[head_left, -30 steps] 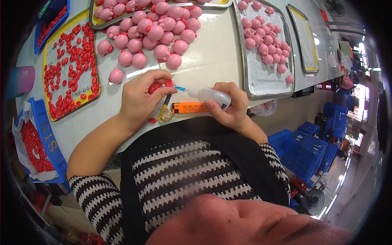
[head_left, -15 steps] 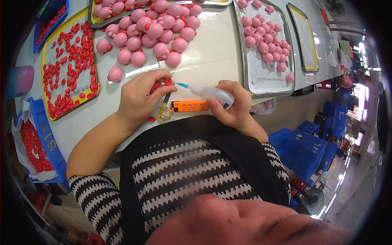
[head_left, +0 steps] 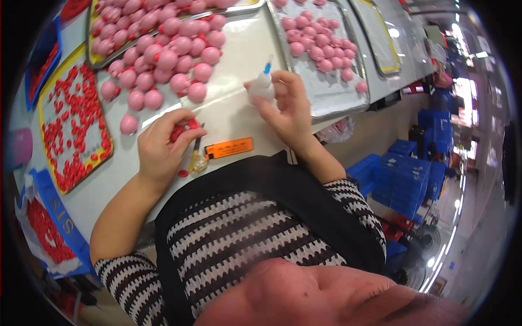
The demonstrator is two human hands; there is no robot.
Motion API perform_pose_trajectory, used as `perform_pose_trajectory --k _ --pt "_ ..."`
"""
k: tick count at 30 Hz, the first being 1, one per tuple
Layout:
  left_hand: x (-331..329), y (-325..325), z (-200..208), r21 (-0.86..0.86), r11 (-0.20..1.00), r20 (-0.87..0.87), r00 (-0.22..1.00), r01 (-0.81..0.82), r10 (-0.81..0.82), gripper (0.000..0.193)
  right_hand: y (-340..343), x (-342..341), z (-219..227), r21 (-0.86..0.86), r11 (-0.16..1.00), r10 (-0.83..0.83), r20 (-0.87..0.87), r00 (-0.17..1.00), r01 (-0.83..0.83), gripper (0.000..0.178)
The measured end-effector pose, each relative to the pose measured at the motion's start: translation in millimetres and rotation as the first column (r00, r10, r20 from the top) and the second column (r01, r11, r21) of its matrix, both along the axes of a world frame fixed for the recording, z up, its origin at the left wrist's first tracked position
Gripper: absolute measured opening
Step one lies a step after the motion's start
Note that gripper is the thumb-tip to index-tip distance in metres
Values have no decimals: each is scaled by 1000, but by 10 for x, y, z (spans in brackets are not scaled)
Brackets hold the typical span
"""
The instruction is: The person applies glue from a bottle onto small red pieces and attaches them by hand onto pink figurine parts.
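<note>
Left hand (head_left: 160, 144) pinches red pieces (head_left: 178, 132), right hand (head_left: 287, 108) grips the bottle (head_left: 263, 87), bare tabletop (head_left: 225, 117) between, tray rim (head_left: 278, 38) just beyond the right fingers (head_left: 288, 79)!

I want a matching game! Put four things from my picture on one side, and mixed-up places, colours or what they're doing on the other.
1. Bottle
2. Left hand
3. Orange bar
4. Paper-lined bin

A. Blue walls
B. Holding red pieces
C. In the right hand
D. Lying on the table

Pairs: 1-C, 2-B, 3-D, 4-A
</note>
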State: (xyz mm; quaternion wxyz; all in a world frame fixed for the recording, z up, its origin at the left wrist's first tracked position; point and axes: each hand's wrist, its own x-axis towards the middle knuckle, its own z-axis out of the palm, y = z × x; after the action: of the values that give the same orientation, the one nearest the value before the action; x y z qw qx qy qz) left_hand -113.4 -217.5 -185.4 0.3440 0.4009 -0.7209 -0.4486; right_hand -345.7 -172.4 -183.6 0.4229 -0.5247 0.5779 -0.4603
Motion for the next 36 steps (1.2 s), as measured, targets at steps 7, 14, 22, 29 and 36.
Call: perform_pose_trajectory --k 7,14,22,29,36 --pt "-243 81 109 34 999 -40 999 -2 3 25 -60 -303 227 102 995 -7 -156 988 23 39" --pt "-233 77 168 73 997 -36 999 -5 8 24 -105 -1054 213 -384 858 -512 -702 496 342 30" --pt "-182 69 195 105 994 -58 998 8 -2 24 16 -1240 221 -128 885 -396 -713 579 448 30" --pt "-59 75 137 213 977 -80 997 15 3 25 197 -613 478 -201 963 -132 221 966 178 40" --pt "127 66 100 232 971 -144 989 60 -27 26 106 185 372 -59 959 278 5 961 -277 45"
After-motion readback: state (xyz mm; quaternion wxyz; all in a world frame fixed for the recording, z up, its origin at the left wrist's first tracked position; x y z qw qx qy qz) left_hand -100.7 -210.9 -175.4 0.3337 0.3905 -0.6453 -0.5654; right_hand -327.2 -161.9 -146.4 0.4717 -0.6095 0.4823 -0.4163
